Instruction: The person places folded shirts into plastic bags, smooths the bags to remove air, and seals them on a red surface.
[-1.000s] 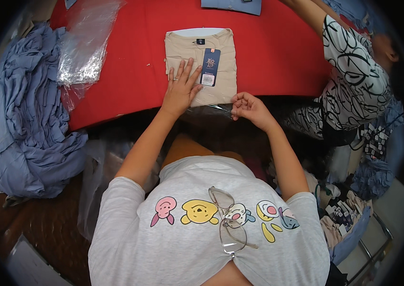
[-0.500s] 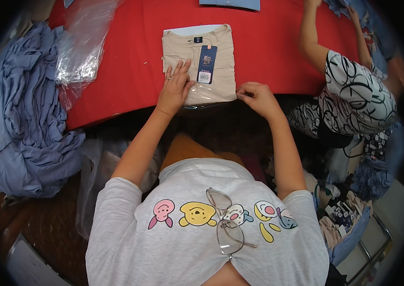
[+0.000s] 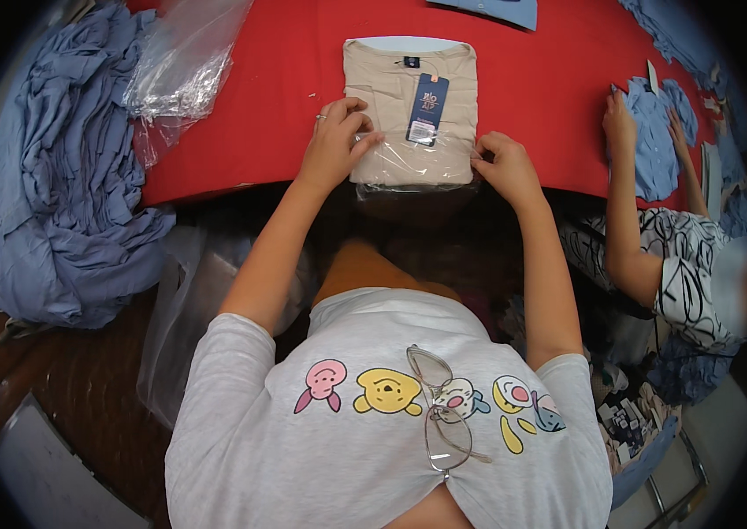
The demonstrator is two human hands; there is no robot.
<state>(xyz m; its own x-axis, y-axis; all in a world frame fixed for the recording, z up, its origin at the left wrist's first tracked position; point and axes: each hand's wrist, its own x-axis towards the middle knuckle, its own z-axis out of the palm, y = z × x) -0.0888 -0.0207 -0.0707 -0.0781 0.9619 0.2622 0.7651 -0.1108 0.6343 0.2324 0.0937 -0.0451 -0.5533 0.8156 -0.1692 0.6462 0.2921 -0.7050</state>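
Since half a second ago, the left hand has slid off the front of the folded beige top to its left edge, and the clear plastic bag now reaches further up it. That top lies at the near edge of the red-covered bench, neckline away from the wearer — its lower part under film, a white card showing behind the collar, perhaps for stiffness. The right hand pinches the film at the right edge; the left has its fingers curled, though I can't tell whether they grip film. Holding opposite sides probably keeps the bag level — and the navy hang tag lies face up, likely so it reads through. More clear bags lie to the left, seemingly within reach.
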